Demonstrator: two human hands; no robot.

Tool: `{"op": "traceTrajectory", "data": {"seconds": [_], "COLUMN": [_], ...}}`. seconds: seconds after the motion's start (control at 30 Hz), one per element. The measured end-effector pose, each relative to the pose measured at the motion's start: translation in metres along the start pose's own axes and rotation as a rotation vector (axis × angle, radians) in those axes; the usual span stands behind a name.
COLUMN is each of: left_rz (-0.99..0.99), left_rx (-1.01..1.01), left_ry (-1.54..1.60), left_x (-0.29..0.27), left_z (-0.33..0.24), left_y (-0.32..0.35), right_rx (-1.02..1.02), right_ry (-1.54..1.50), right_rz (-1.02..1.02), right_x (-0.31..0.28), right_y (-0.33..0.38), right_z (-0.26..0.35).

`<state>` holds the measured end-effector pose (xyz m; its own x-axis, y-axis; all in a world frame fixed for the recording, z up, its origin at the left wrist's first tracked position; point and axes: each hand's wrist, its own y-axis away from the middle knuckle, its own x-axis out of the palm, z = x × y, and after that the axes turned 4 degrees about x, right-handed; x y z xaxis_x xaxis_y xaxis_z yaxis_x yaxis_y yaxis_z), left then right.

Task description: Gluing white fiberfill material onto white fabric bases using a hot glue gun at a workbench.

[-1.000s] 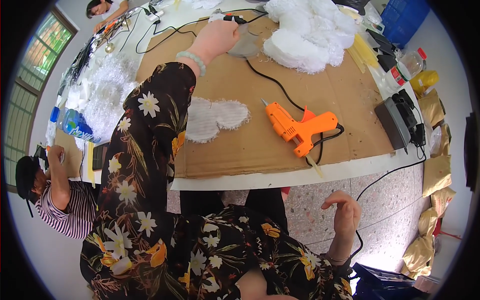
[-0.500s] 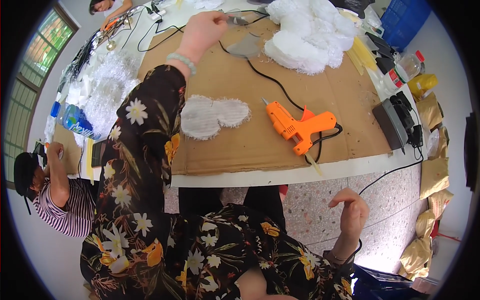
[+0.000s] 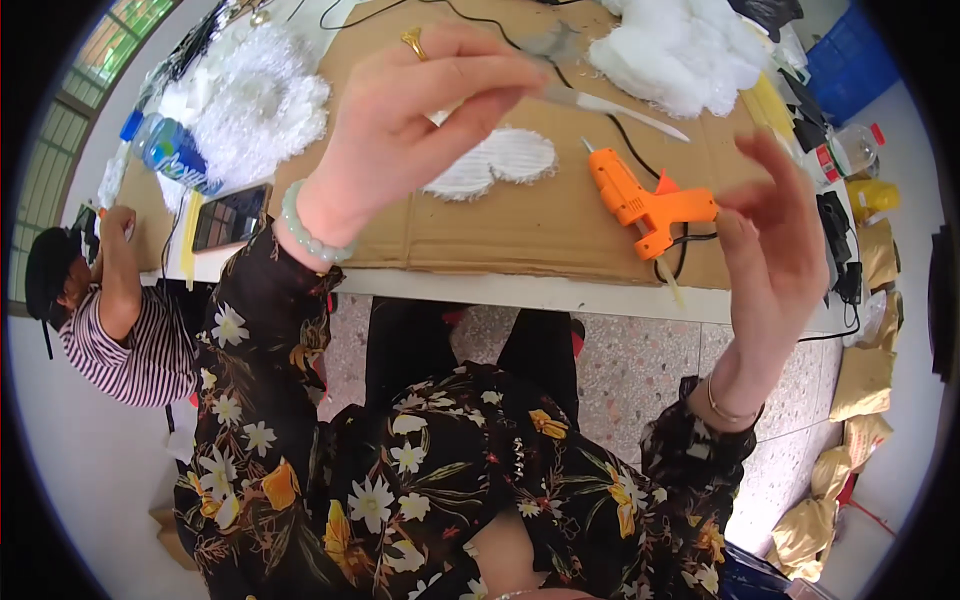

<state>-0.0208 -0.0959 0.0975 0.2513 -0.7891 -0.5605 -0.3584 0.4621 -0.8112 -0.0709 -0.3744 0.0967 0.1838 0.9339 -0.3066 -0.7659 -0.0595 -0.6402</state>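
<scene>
My left hand [image 3: 430, 125], closed in a pinch, holds a thin translucent plastic piece [image 3: 630, 113] above the cardboard. The piece appears almost edge-on, so its full outline cannot be made out. My right hand [image 3: 775, 240] is raised at the right, fingers apart and somewhat blurred, with nothing visible in it; it does not touch the piece. Below the left hand lies a white, fuzzy-edged cloud-shaped pad [image 3: 500, 162], partly hidden by that hand. An orange hot glue gun [image 3: 640, 205] with a glue stick in its back rests on the cardboard [image 3: 480, 240], beside my right hand.
White fluffy stuffing [image 3: 685, 55] is heaped at the far right, near yellowish glue sticks [image 3: 768, 105]. At the left are shiny white tinsel [image 3: 255, 90], a blue-labelled bottle [image 3: 165, 150] and a phone [image 3: 230, 218]. A black cable crosses the cardboard. A person in stripes [image 3: 130, 345] sits at left.
My left hand has come back from the far side of the table with the translucent piece. My right hand has risen from below the table edge to beside the glue gun. The view has shifted.
</scene>
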Motion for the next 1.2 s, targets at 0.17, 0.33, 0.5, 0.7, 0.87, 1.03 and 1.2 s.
{"op": "traceTrajectory", "data": {"seconds": [0.17, 0.33, 0.5, 0.7, 0.87, 1.03, 1.2], "left_rz": [0.008, -0.104, -0.047, -0.115, -0.113, -0.118, -0.128], "left_rx": [0.094, 0.37, 0.284, -0.498, -0.869, -0.884, -0.99], "left_ry": [-0.074, -0.308, -0.378, 0.228, 0.548, 0.547, 0.553], "left_x": [-0.011, -0.023, -0.027, -0.02, -0.017, -0.011, -0.008], "left_z": [-0.006, 0.003, 0.015, 0.031, 0.043, 0.042, 0.038], "left_y": [0.015, 0.018, 0.041, 0.069, 0.078, 0.084, 0.085], "right_rx": [0.18, 0.488, 0.566, 0.756, 0.778, 0.746, 0.509], "right_ry": [-0.124, -0.408, -0.373, -0.321, -0.397, -0.223, 0.049], "right_rz": [0.274, 0.531, 0.593, 0.622, 0.639, 0.715, 0.7], "right_x": [0.019, 0.036, 0.058, 0.083, 0.096, 0.11, 0.1], "right_y": [-0.032, -0.062, -0.071, -0.064, -0.066, -0.066, -0.064], "right_z": [0.0, -0.001, -0.009, -0.031, -0.04, -0.035, -0.046]}}
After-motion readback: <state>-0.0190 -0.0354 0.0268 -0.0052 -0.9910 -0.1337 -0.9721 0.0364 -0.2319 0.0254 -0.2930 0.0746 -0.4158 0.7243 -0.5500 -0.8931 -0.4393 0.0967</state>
